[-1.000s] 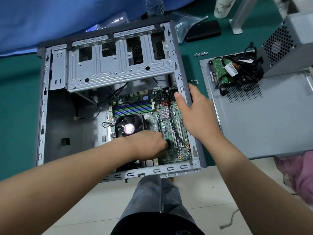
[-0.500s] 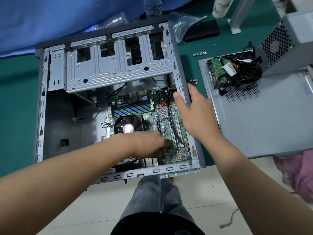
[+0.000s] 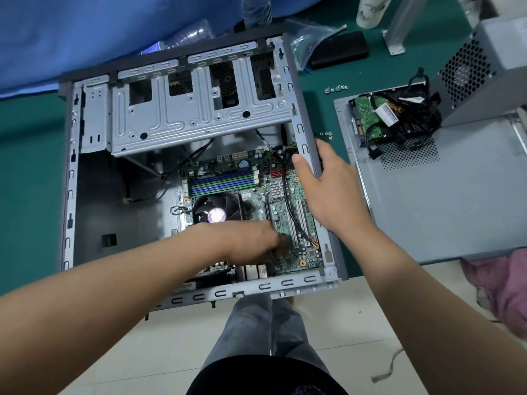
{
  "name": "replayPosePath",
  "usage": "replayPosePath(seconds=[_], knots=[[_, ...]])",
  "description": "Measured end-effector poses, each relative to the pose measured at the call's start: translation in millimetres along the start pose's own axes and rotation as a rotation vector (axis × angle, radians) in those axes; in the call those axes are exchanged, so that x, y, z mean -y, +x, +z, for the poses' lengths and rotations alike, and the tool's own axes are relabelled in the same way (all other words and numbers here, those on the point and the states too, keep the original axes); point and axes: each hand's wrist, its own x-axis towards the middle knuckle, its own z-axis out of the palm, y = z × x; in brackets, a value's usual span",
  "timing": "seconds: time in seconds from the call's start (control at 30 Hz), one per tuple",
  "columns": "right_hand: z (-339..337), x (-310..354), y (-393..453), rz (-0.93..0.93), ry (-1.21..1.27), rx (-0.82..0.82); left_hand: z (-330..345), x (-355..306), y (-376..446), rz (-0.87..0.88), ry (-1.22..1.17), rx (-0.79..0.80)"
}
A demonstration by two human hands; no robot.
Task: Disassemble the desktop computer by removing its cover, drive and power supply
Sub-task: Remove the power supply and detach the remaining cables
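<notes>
A person's left hand (image 3: 251, 240) reaches into the open case (image 3: 306, 143), fingers curled down on the near end of the motherboard (image 3: 282, 206); whether they pinch anything cannot be told. Just right of them, the right hand (image 3: 328, 192) grips the case's right wall, thumb inside and fingers wrapped outside, steadying it. Beyond that hand, the removed cover (image 3: 445, 201) lies flat, with the drive (image 3: 368, 115) and the power supply (image 3: 490, 61) on its far end, so the listed parts look to be out already. The board's long axis runs away from the left fingers, the nearer hand.

head-worn view, steeply downward, near case (image 3: 309, 155)
</notes>
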Motion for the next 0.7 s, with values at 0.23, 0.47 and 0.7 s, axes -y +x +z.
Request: replayPosePath(seconds=[0.23, 0.47, 0.7], knots=[[-1, 2, -1, 0.000, 0.015, 0.001, -1, -8, 0, -0.069, 0.057, -0.095], [-1, 2, -1, -0.003, 0.001, -0.001, -2, -8, 5, -0.103, 0.114, -0.080], [0, 1, -2, 0.005, 0.007, 0.001, 0, 1, 1, -0.011, 0.010, -0.012]])
